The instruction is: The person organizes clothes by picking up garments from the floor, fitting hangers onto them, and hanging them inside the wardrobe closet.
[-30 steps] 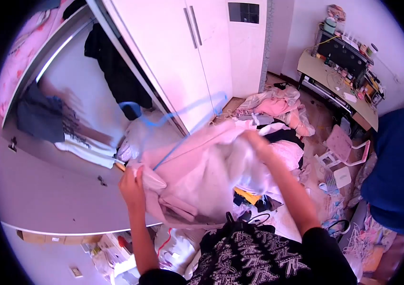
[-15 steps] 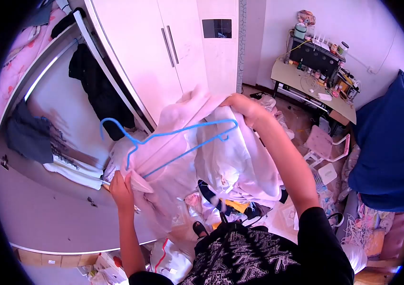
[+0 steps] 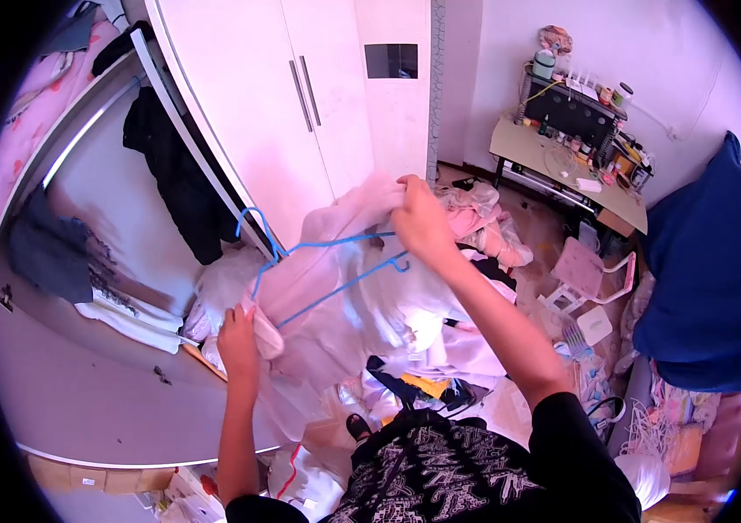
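Note:
A sheer pale pink garment (image 3: 340,218) hangs between my hands, with a blue clothes hanger (image 3: 336,241) lying against it. My left hand (image 3: 238,342) is closed on the garment's edge, close to the hanger's lower-left end. Higher up and to the right, my right hand (image 3: 423,225) pinches the garment's upper edge. It covers the hanger's right end, so whether the fingers also grip the hanger is hidden. The hook points up to the left, beside the open wardrobe section. Loose folds of the garment drop below both hands.
Left stands an open wardrobe section with a black garment (image 3: 174,170) and a grey garment (image 3: 52,244) hanging inside. White wardrobe doors (image 3: 283,96) are ahead. A cluttered desk (image 3: 510,148), a pink chair (image 3: 580,261) and a blue cloth (image 3: 710,288) are right. Clothes (image 3: 466,353) lie on the floor.
My right hand has moved left and slightly down, and my left hand a little right, bringing them closer together. The hanger's hook has shifted right, and more floor clothes show behind my right arm.

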